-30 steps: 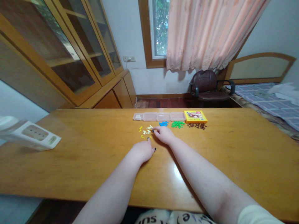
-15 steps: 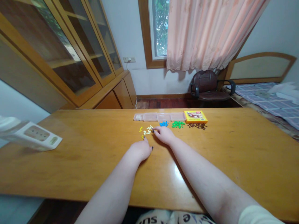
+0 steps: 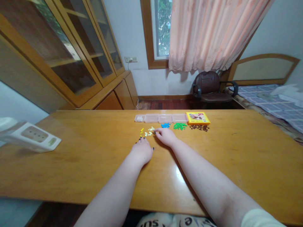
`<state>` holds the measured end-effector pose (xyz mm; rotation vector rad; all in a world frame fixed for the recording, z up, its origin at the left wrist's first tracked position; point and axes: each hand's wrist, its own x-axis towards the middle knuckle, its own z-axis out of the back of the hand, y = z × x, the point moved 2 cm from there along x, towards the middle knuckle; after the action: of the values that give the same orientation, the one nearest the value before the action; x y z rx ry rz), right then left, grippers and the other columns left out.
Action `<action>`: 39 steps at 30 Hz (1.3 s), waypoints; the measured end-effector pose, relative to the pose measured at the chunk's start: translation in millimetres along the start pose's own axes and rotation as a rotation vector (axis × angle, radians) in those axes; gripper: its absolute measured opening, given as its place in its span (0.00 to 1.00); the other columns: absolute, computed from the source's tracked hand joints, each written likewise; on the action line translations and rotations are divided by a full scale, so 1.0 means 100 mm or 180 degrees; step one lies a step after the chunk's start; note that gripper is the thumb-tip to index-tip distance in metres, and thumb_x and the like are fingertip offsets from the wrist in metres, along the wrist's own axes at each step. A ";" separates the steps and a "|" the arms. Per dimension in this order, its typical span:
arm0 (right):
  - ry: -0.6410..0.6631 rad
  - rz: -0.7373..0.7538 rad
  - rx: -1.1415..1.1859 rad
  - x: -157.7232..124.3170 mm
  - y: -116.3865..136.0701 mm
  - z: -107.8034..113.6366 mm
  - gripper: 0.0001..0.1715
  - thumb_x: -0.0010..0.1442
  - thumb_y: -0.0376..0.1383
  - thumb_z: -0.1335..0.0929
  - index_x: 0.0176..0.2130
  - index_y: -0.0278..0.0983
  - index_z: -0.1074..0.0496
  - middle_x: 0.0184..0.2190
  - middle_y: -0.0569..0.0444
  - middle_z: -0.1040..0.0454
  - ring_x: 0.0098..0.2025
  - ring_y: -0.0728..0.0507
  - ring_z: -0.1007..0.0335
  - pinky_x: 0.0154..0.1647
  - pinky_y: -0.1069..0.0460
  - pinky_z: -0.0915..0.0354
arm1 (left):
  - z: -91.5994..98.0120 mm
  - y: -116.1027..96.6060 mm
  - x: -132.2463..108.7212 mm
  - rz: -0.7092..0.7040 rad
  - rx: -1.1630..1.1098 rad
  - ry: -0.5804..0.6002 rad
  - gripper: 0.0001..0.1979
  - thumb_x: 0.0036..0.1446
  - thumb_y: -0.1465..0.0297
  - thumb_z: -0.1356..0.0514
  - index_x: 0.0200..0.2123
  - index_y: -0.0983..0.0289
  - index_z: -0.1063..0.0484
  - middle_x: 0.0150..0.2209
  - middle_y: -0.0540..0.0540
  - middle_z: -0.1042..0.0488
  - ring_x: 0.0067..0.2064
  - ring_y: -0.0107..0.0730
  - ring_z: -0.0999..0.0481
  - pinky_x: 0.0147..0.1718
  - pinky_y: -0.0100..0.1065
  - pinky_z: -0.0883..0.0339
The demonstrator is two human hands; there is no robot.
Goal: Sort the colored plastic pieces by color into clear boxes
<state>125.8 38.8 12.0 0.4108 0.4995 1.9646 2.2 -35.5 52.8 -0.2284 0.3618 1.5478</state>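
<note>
My left hand (image 3: 142, 150) lies flat on the wooden table (image 3: 71, 164) with its fingers spread, fingertips close to a scatter of small yellow and cream pieces (image 3: 147, 131). My right hand (image 3: 165, 136) rests just right of that scatter, fingers curled with the tips pinched at the cream pieces. Further back lie a blue pile (image 3: 165, 125), a green pile (image 3: 180, 126) and a brown pile (image 3: 199, 127). Behind them stands a row of clear plastic compartments (image 3: 161, 118) and a yellow box (image 3: 198, 118).
A white power strip (image 3: 32, 136) lies at the table's left edge. Glass-door wooden cabinets (image 3: 71, 53) stand on the left. A dark office chair (image 3: 210, 86), a curtained window and a bed (image 3: 272, 101) are beyond the table.
My left hand has slid forward toward the yellow pieces and its fingers have spread out flat. My right hand has hardly moved.
</note>
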 end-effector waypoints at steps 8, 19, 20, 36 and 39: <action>0.0010 -0.0089 0.0045 -0.01 0.01 0.02 0.20 0.63 0.38 0.40 0.50 0.41 0.26 0.46 0.53 0.23 0.46 0.45 0.28 0.46 0.54 0.36 | -0.14 0.20 0.34 0.0053 -0.0137 -0.0080 0.34 0.62 0.57 0.56 0.64 0.76 0.50 0.65 0.71 0.54 0.66 0.49 0.50 0.62 0.47 0.52; -0.0021 -0.0071 0.0093 -0.02 0.00 0.02 0.20 0.63 0.38 0.40 0.49 0.41 0.26 0.45 0.53 0.23 0.45 0.45 0.27 0.46 0.54 0.36 | -0.18 0.44 0.61 -0.0058 -0.0425 -0.0425 0.35 0.63 0.56 0.59 0.66 0.72 0.60 0.67 0.66 0.66 0.68 0.43 0.62 0.64 0.48 0.59; -0.0027 -0.0059 0.0106 -0.02 -0.01 0.01 0.20 0.63 0.38 0.40 0.49 0.41 0.26 0.45 0.53 0.23 0.45 0.45 0.27 0.46 0.54 0.36 | -0.17 0.42 0.60 -0.0106 -0.0387 -0.0482 0.35 0.63 0.56 0.59 0.66 0.71 0.60 0.68 0.65 0.66 0.68 0.43 0.62 0.64 0.49 0.60; 0.0019 -0.0123 0.0088 -0.03 0.01 0.03 0.20 0.64 0.38 0.41 0.49 0.41 0.26 0.42 0.52 0.22 0.42 0.45 0.27 0.43 0.54 0.36 | -0.24 0.58 0.84 -0.0174 -0.0721 -0.0822 0.34 0.63 0.55 0.61 0.66 0.69 0.59 0.68 0.63 0.65 0.69 0.40 0.63 0.65 0.46 0.64; 0.0020 -0.0129 0.0108 -0.03 0.01 0.03 0.20 0.64 0.38 0.41 0.49 0.41 0.26 0.43 0.52 0.22 0.43 0.45 0.27 0.44 0.54 0.37 | -0.21 0.54 0.74 -0.0022 -0.0612 -0.0815 0.35 0.62 0.54 0.59 0.66 0.69 0.58 0.68 0.64 0.67 0.69 0.44 0.64 0.64 0.50 0.64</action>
<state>127.9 36.5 14.5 0.4130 0.5418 1.9211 -54.5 26.3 11.1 -0.1776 0.0106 1.5837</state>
